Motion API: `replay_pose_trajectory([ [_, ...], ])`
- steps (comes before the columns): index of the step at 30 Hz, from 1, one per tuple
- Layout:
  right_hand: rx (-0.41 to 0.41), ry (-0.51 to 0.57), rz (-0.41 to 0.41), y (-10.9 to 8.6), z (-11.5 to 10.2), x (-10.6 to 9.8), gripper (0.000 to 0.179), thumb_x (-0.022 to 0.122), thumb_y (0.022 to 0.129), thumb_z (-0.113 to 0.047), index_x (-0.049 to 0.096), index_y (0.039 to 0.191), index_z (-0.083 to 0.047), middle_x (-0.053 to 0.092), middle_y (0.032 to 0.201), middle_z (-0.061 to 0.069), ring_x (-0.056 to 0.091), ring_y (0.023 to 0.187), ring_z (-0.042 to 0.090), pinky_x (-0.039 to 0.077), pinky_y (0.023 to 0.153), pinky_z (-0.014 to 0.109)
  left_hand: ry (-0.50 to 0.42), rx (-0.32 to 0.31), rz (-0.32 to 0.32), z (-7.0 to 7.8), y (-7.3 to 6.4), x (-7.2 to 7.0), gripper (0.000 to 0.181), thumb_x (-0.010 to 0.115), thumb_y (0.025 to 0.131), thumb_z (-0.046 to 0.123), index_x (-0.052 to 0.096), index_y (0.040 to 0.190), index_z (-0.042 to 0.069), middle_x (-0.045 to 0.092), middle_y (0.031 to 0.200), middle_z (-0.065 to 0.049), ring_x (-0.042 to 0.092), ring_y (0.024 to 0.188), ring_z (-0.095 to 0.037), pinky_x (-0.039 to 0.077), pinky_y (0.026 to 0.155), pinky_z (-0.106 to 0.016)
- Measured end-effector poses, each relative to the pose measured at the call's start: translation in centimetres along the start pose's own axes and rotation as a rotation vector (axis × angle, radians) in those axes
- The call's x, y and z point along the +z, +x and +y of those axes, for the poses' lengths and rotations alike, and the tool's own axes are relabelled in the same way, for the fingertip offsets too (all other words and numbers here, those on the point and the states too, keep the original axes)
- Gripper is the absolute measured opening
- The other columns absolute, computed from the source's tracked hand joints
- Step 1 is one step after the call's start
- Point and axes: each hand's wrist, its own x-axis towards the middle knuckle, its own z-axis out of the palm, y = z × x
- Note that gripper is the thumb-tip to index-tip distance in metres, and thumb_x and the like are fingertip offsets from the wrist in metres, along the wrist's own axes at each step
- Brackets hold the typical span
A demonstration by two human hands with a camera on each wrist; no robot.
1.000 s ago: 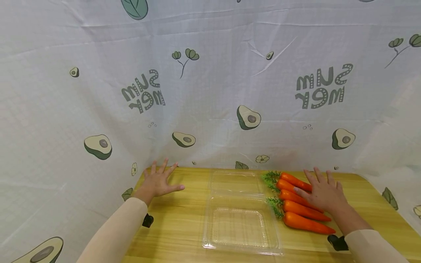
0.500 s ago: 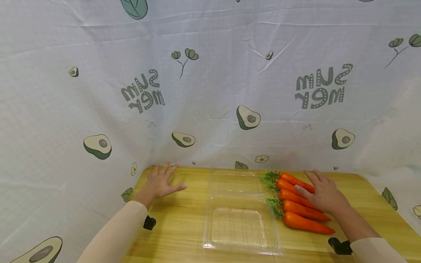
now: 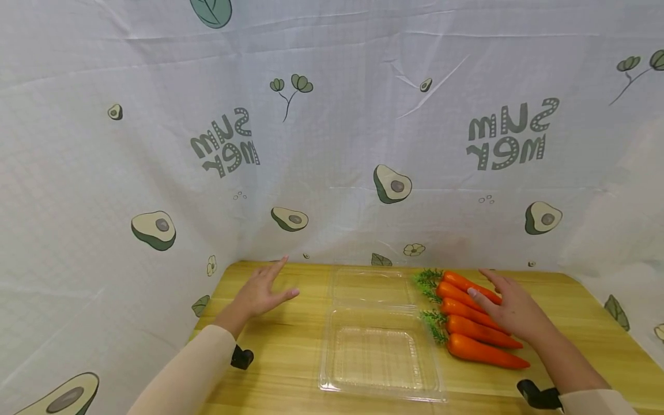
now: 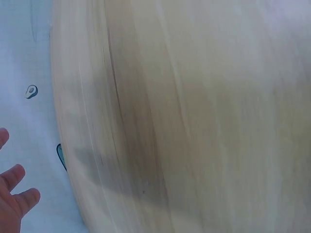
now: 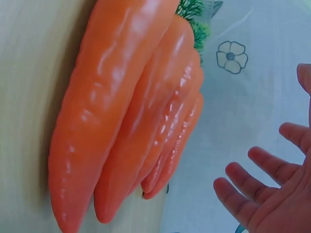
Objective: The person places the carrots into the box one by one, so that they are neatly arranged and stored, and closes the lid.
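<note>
Over the left part of the wooden table, my left hand (image 3: 260,293) hovers with fingers extended and thumb apart, holding nothing. My right hand (image 3: 513,311) is above the tips of several orange carrots (image 3: 472,328), fingers spread, nothing in its grasp. The carrots lie side by side in a row, their green leafy tops (image 3: 434,325) pointing left. In the right wrist view the carrots (image 5: 112,111) fill the left half, apart from the right hand (image 5: 272,194). Between both hands lies a clear plastic clamshell box (image 3: 381,357), its lid (image 3: 370,287) folded open toward the back.
The wooden table (image 3: 275,357) ends at a white curtain (image 3: 332,144) printed with avocados and letters, which rises behind and on both sides. A black wrist device sits under each forearm, the left one (image 3: 242,357) and the right one (image 3: 538,395).
My left hand has turned sideways and shifted slightly right, its fingers closer together. My right hand has also turned, with its thumb moving slightly right over the carrots. The box and carrots stay put.
</note>
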Motion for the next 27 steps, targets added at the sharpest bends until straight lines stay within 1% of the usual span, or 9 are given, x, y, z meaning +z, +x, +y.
replay_pose_trajectory([
  [2, -0.012, 0.032, 0.006, -0.2, -0.1, 0.1, 0.080, 0.052, 0.103, -0.053, 0.029, 0.157, 0.003, 0.039, 0.146, 0.040, 0.043, 0.125, 0.061, 0.039, 0.095, 0.080, -0.046, -0.013, -0.011, 0.3, -0.1, 0.2, 0.094, 0.058, 0.091, 0.072, 0.016, 0.165, 0.034, 0.034, 0.166, -0.009, 0.031, 0.150, -0.048, 0.029, 0.117, -0.071],
  [4, -0.017, 0.056, 0.012, -0.4, -0.3, 0.1, 0.079, 0.052, 0.104, -0.051, 0.029, 0.157, 0.003, 0.042, 0.145, 0.039, 0.046, 0.123, 0.060, 0.042, 0.093, 0.078, -0.090, -0.016, -0.012, 0.5, -0.2, 0.4, 0.092, 0.059, 0.092, 0.069, 0.014, 0.165, 0.035, 0.038, 0.164, -0.011, 0.032, 0.150, -0.047, 0.029, 0.117, -0.070],
  [7, -0.025, 0.089, 0.023, -0.6, -0.4, 0.3, 0.076, 0.052, 0.105, -0.048, 0.029, 0.158, 0.002, 0.043, 0.145, 0.039, 0.049, 0.123, 0.060, 0.044, 0.092, 0.077, -0.153, -0.016, -0.009, 0.8, -0.2, 0.7, 0.089, 0.059, 0.095, 0.064, 0.012, 0.165, 0.037, 0.044, 0.160, -0.013, 0.035, 0.149, -0.046, 0.031, 0.116, -0.070],
  [9, -0.025, 0.105, 0.029, -0.8, -0.4, 0.3, 0.075, 0.052, 0.105, -0.047, 0.029, 0.158, 0.001, 0.044, 0.145, 0.038, 0.050, 0.123, 0.060, 0.044, 0.091, 0.077, -0.193, -0.012, -0.006, 1.0, -0.2, 1.0, 0.087, 0.059, 0.096, 0.062, 0.011, 0.165, 0.037, 0.047, 0.158, -0.012, 0.036, 0.149, -0.045, 0.031, 0.115, -0.071],
  [14, -0.016, 0.134, 0.030, -1.2, -0.6, 0.3, 0.074, 0.050, 0.106, -0.047, 0.029, 0.158, 0.001, 0.046, 0.145, 0.037, 0.051, 0.125, 0.060, 0.043, 0.092, 0.077, -0.286, -0.027, -0.013, 1.6, -0.4, 1.5, 0.085, 0.060, 0.097, 0.058, 0.011, 0.165, 0.038, 0.048, 0.157, -0.010, 0.041, 0.147, -0.043, 0.031, 0.114, -0.072],
  [18, -0.005, 0.154, 0.010, -1.4, -0.6, 0.2, 0.073, 0.049, 0.106, -0.047, 0.029, 0.158, 0.001, 0.048, 0.144, 0.037, 0.052, 0.124, 0.059, 0.046, 0.090, 0.075, -0.346, -0.024, -0.010, 1.9, -0.6, 1.9, 0.083, 0.060, 0.099, 0.055, 0.011, 0.164, 0.039, 0.052, 0.154, -0.010, 0.047, 0.142, -0.040, 0.035, 0.114, -0.069],
  [24, -0.007, 0.215, -0.003, -2.0, -0.3, 0.5, 0.067, 0.049, 0.107, -0.042, 0.031, 0.157, -0.001, 0.053, 0.142, 0.035, 0.053, 0.124, 0.057, 0.048, 0.091, 0.072, -0.454, 0.007, -0.012, 2.4, -1.0, 2.6, 0.079, 0.060, 0.102, 0.044, 0.014, 0.165, 0.034, 0.059, 0.147, -0.012, 0.054, 0.135, -0.035, 0.044, 0.113, -0.057],
  [27, -0.013, 0.240, -0.003, -2.3, -0.1, 0.8, 0.064, 0.050, 0.108, -0.040, 0.034, 0.156, -0.002, 0.057, 0.139, 0.033, 0.056, 0.122, 0.054, 0.050, 0.091, 0.070, -0.505, 0.019, -0.010, 2.6, -1.1, 3.1, 0.076, 0.059, 0.103, 0.040, 0.016, 0.165, 0.033, 0.063, 0.142, -0.010, 0.058, 0.130, -0.032, 0.045, 0.111, -0.057],
])
